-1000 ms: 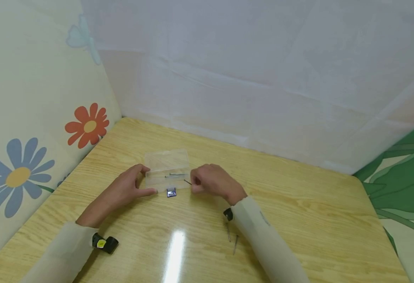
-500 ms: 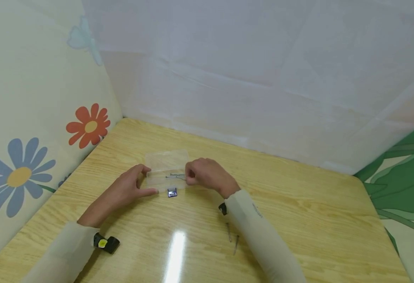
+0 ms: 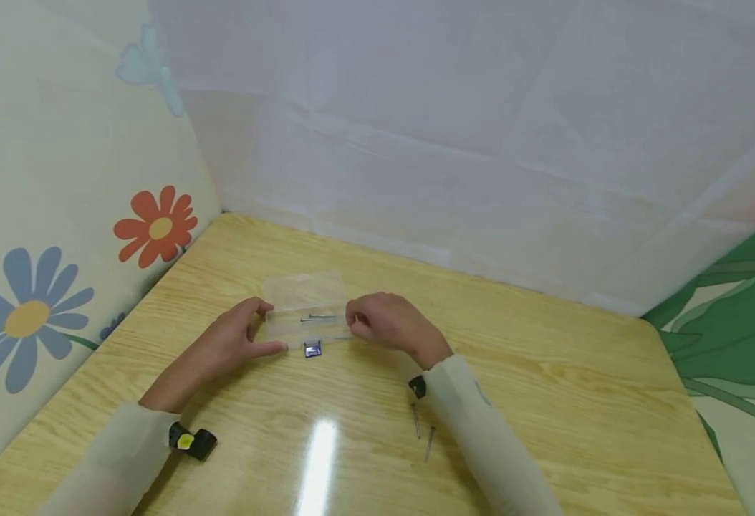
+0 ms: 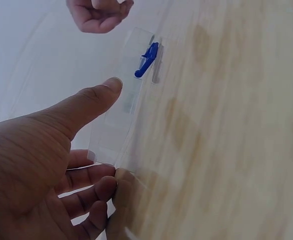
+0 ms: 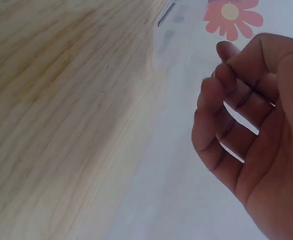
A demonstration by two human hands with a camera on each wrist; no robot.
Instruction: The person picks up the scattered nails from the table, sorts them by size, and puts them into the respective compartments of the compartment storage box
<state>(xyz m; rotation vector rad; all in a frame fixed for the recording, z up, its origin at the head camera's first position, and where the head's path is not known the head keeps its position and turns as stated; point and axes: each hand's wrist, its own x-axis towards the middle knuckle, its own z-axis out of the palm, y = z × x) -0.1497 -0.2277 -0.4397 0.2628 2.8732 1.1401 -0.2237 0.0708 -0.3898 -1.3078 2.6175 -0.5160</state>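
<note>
A clear plastic box (image 3: 281, 326) lies on the table with its see-through lid (image 3: 303, 289) folded back. Its blue latch (image 4: 149, 59) hangs at the front side. Inside are thin metal nails (image 3: 318, 317), lying lengthwise; their exact number is hard to make out. My left hand (image 3: 232, 333) holds the box at its left end, thumb at the front and fingers round the far side. Just off the box's right end is my right hand (image 3: 390, 322), its fingers loosely bent. In the right wrist view nothing shows between those fingers.
Two loose nails (image 3: 429, 444) lie on the wooden table (image 3: 364, 444), left of the right forearm. A white cloth wall (image 3: 448, 143) closes off the back, and a flower-painted wall (image 3: 61, 179) stands at the left.
My right hand carried a nail leftward over the box, let it go inside, and has drawn back to the right. The left hand stays at the box's left end.
</note>
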